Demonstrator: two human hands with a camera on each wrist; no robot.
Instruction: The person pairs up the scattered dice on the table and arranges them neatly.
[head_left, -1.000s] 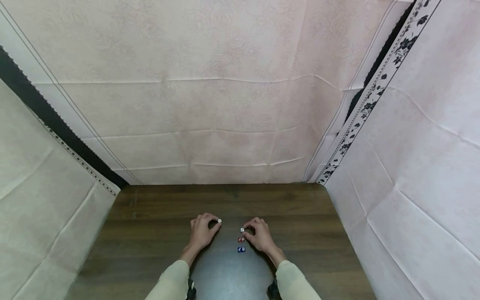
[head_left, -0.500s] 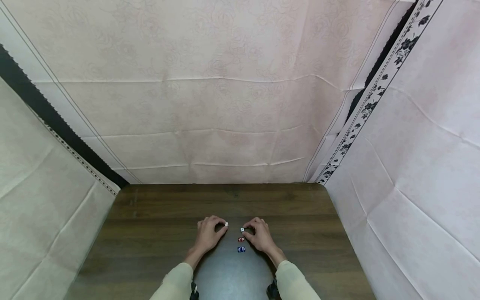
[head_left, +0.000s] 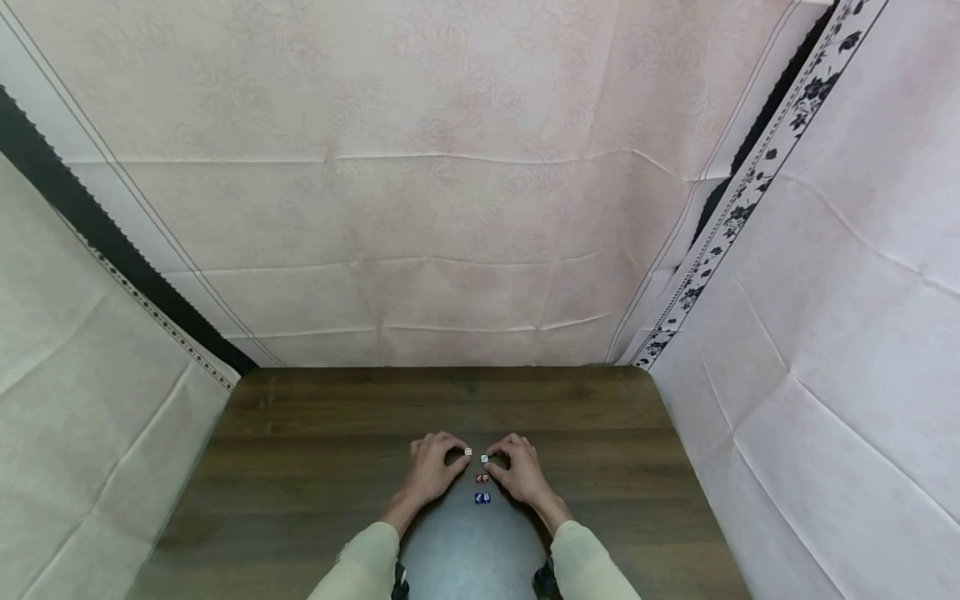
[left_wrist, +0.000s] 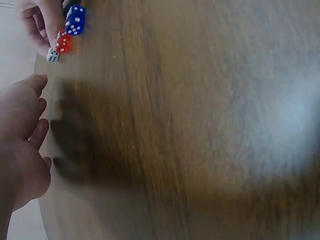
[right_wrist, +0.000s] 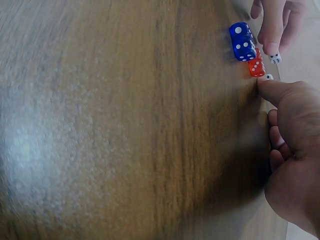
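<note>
My left hand (head_left: 435, 468) pinches a white die (head_left: 468, 451) between thumb and fingertips; that die (right_wrist: 275, 58) also shows under its fingers in the right wrist view. A second white die (head_left: 484, 459) sits just to the right, between the thumb and forefinger of my right hand (head_left: 519, 472). Only a small gap separates the two white dice. Nearer to me lie red dice (head_left: 482, 478), and below them two blue dice (head_left: 482, 498) side by side. In the right wrist view my right thumb partly covers its white die (right_wrist: 269, 77).
The brown wood-grain table (head_left: 300, 467) has a straight far edge. Pale patterned cloth (head_left: 480, 208) hangs behind it, with more cloth (head_left: 840, 375) at both sides. A bright glare lies on the wood between the forearms.
My left hand has slid right and slightly toward me with its white die, closing in on the other white die. The right hand and the coloured dice have stayed in place.
</note>
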